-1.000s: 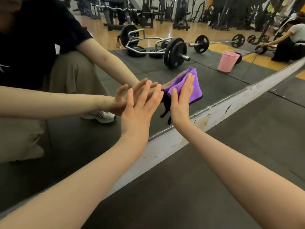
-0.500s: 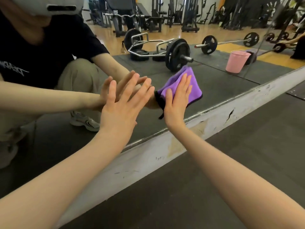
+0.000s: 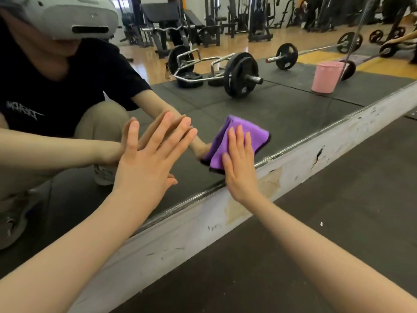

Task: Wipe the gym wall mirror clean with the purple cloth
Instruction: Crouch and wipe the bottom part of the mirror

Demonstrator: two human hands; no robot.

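Low on the mirror [image 3: 282,105], just above its scuffed white base ledge [image 3: 293,163]: purple cloth [image 3: 243,141], bunched, black-edged, pressed flat to the glass. Right hand [image 3: 240,168]: grip released, fingers straight, palm on cloth. Left hand [image 3: 146,163], at 9 o'clock of the cloth: grip released, fingers spread against glass, holding nothing. Reflected at 1 o'clock: pink bucket [image 3: 327,76]; at 12 o'clock: loaded barbell [image 3: 241,75].

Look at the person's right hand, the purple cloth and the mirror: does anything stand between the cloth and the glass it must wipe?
Nothing visible does. The right hand presses the purple cloth flat against the mirror, just above the chipped white ledge. The left hand is spread open beside it, clear of the cloth.
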